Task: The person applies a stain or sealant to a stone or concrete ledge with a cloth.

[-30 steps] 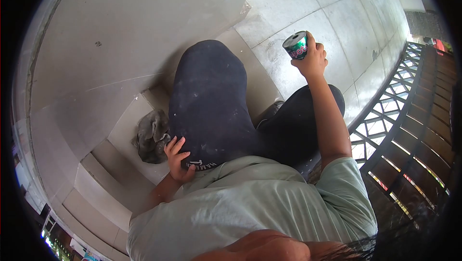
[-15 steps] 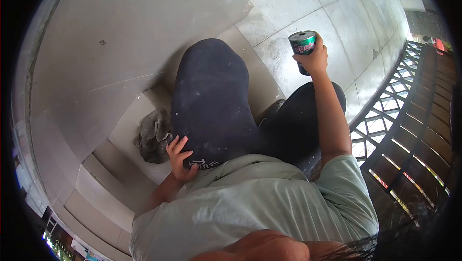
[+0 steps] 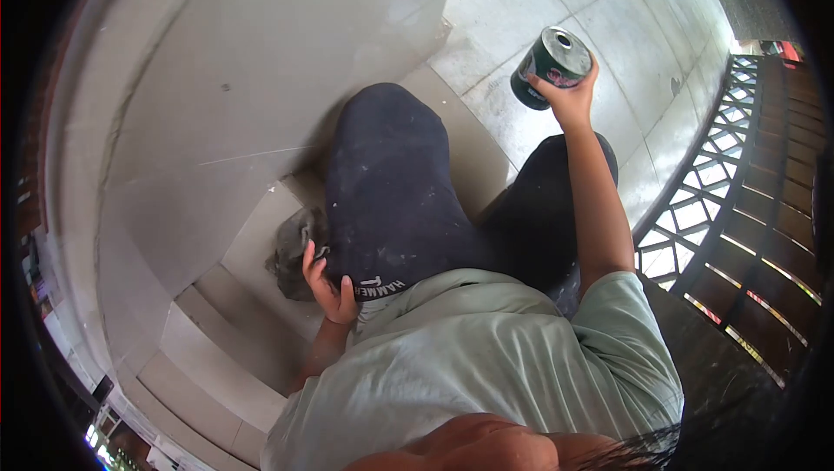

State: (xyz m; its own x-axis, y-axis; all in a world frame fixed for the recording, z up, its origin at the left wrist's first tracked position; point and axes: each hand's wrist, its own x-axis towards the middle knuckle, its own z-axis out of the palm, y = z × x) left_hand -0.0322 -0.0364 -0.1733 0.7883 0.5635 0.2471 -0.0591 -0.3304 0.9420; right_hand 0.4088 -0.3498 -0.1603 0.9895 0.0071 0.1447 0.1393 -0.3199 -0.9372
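Note:
My right hand [image 3: 572, 102] grips a dark green tin can [image 3: 547, 73] with pink and white lettering. Its silver top has a round hole and leans toward the upper right, so the can is tilted. It is held in the air beyond my right knee. My left hand [image 3: 332, 292] is at the side of my left thigh, fingers apart, with nothing seen in it. Just behind those fingers a crumpled grey cloth [image 3: 295, 249] lies on the step, partly hidden by the hand and leg.
I sit on tiled steps [image 3: 208, 341] with my dark-trousered legs [image 3: 391, 184] in front. A smooth grey wall panel [image 3: 261, 45] rises on the left. Pale floor tiles [image 3: 625, 45] stretch ahead, and a dark slatted lattice gate [image 3: 756, 210] stands on the right.
The can has gone from nearly upright to tilted, its top swinging toward the upper right. My left hand has turned, fingers pointing more upward. The view has shifted slightly.

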